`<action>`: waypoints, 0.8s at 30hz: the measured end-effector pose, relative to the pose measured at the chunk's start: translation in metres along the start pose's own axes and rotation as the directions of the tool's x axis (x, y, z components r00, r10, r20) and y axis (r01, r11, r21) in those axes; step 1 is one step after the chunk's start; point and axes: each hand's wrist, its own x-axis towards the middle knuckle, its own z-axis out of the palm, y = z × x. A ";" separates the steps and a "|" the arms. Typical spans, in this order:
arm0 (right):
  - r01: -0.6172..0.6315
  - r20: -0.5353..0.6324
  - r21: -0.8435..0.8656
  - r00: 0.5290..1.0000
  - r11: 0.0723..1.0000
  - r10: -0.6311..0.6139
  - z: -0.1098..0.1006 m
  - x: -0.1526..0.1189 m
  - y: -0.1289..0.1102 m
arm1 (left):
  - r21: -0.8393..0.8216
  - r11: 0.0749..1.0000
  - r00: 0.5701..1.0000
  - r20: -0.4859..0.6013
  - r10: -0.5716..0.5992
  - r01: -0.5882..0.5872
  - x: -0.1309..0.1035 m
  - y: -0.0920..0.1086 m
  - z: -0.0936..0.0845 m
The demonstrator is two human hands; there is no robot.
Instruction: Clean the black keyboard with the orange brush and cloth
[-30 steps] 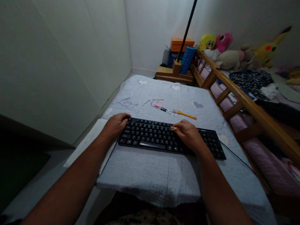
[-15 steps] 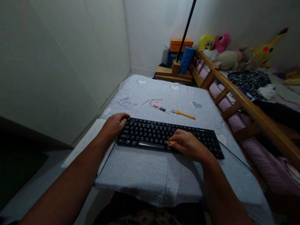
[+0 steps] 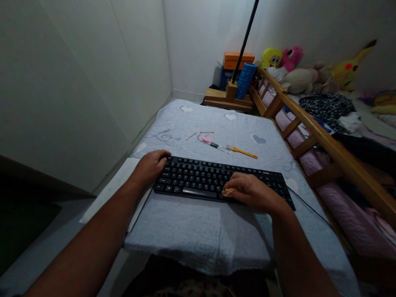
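Observation:
A black keyboard (image 3: 199, 176) lies on a pale blue cloth with hearts. My left hand (image 3: 151, 165) grips the keyboard's left end, thumb along its upper left corner. Over the keys right of the space bar, my right hand (image 3: 248, 190) pinches a small tan-orange piece (image 3: 228, 192), perhaps cloth or sponge, against the lower edge. Beyond the keyboard lie an orange-handled brush (image 3: 245, 152), a clear and black tool (image 3: 214, 145) and two thin sticks, one (image 3: 207, 132) nearly level and the other (image 3: 191, 136) slanted.
The cloth-covered table (image 3: 187, 222) reaches back to a wooden stand (image 3: 230, 95) with a black pole. A wooden bed rail (image 3: 327, 144) runs along the right, with plush toys behind it. The keyboard's cable (image 3: 308, 205) trails right. A pale cabinet wall stands left.
My right hand has shifted very slightly to the right and down with the tan-orange piece. My left hand stays on the keyboard's left end.

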 end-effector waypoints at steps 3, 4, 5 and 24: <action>-0.087 -0.285 -0.022 0.955 0.996 0.077 0.001 0.015 0.018 | -0.013 1.000 1.000 -0.005 -0.002 0.002 0.000 0.000 0.001; -0.125 -0.389 -0.036 0.916 0.992 0.101 0.003 0.020 0.025 | -0.014 1.000 1.000 -0.006 -0.004 0.004 0.000 0.000 0.001; -0.161 -0.463 -0.051 0.878 0.986 0.119 0.005 0.025 0.031 | -0.015 1.000 1.000 -0.007 -0.007 0.007 0.000 -0.001 0.001; -0.112 -0.228 -0.022 0.968 0.993 0.104 0.013 -0.001 0.015 | 0.017 1.000 1.000 0.000 -0.007 0.007 0.001 -0.002 0.001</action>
